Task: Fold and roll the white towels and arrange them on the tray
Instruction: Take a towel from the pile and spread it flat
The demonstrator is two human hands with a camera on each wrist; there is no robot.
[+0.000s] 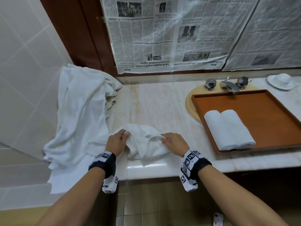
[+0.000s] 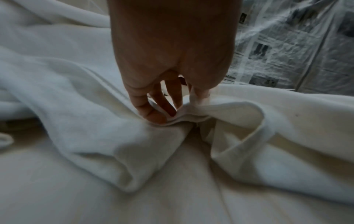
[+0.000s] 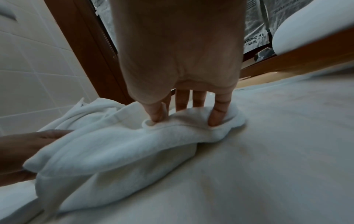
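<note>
A small crumpled white towel (image 1: 145, 145) lies on the marble counter (image 1: 154, 103) near its front edge. My left hand (image 1: 125, 134) pinches its left edge; in the left wrist view the thumb and fingers (image 2: 153, 116) close on a fold of the white towel (image 2: 220, 109). My right hand (image 1: 162, 139) grips the right edge, and in the right wrist view the thumb and fingertips (image 3: 215, 119) dig into the bunched white towel (image 3: 114, 148). Two rolled towels (image 1: 228, 129) lie side by side on the brown wooden tray (image 1: 260, 111) to the right.
A heap of loose white towels (image 1: 81, 108) drapes over the counter's left end against the tiled wall. The tray sits over the sink, with a faucet (image 1: 228, 84) behind it and a white dish (image 1: 280, 81) at far right. A phone (image 1: 217, 219) lies on the floor.
</note>
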